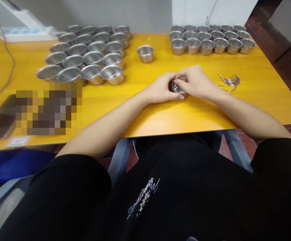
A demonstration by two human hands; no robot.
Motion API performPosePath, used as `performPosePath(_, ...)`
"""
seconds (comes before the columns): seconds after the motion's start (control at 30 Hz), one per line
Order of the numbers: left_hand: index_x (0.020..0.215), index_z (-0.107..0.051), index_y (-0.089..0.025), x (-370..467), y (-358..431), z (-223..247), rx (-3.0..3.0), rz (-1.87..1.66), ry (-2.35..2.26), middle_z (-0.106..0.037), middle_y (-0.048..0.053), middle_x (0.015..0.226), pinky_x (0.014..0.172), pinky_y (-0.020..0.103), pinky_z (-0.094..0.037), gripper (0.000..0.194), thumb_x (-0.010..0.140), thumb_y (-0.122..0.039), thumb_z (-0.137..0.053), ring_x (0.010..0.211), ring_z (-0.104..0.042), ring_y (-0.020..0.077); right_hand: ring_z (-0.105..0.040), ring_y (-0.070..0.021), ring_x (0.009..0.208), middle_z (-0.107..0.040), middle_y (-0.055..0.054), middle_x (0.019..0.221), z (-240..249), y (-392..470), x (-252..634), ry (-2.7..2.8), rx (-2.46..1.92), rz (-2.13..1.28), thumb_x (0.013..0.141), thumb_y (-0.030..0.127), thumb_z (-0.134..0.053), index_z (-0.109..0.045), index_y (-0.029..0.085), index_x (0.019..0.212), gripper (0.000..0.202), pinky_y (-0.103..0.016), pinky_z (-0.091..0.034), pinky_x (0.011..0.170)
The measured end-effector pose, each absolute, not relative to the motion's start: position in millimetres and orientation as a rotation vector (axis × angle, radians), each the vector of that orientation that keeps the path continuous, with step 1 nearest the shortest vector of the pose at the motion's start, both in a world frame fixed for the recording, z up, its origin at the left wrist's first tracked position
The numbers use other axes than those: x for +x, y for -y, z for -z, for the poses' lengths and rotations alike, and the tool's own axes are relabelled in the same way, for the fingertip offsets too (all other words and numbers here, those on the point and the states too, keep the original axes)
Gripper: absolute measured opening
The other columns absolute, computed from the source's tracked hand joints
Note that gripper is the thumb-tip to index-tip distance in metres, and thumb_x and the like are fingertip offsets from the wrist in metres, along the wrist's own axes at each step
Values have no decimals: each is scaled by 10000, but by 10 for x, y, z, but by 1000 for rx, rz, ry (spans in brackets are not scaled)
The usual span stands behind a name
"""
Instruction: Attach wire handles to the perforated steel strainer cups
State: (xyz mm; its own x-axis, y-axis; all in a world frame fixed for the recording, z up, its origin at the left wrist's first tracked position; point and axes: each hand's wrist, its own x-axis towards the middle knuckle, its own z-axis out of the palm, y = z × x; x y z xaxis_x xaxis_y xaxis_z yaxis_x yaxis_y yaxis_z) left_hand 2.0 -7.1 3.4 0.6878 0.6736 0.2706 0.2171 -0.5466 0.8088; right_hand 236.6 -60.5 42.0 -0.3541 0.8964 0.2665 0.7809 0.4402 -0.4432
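Right between my two hands sits the action: a small metal cup (179,89), mouth up, on or just above the yellow table (147,124), I can't tell which. My left hand (161,88) has it wrapped — thumb along the near side, fingers curled round the left, clamped on its wall. Over the top comes my right hand (195,82), its fingers bent and bunched together, tips reaching across the mouth; whether they pinch metal or only rest on it, I cannot tell. Holes show in the cup's floor, just below those fingertips.

To the right of my right fingers, and near, lies a loose bundle of thin curved wires (232,80), shining. Beyond my left fingers and a touch leftward, a lone cup (146,55) stands upright, apart from the rest. Farther off, beyond my right fingers — a tidy block of cups (207,48), three rows of six, all mouth up. Out to the left of my left fingers spreads a second block of cups (92,73), slightly blurred. Same side but nearer me lies a dark phone (1,117); a mosaic hides what is beside it. Well beyond, a white power strip (27,34) rests at the back.
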Motion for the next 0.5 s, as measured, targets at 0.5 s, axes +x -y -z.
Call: performPosePath(0.5, 1157, -815, -208, 26, 51, -49, 2071, -694, -717, -846, 67, 1104, 988, 439, -654, 711, 698, -592, -1200, 1044, -794, 301, -779, -380, 1001, -863, -151, 1112, -130, 564, 2410, 2180, -1419, -125, 1340, 516, -575, -799, 266, 1354, 336, -532, -657, 977)
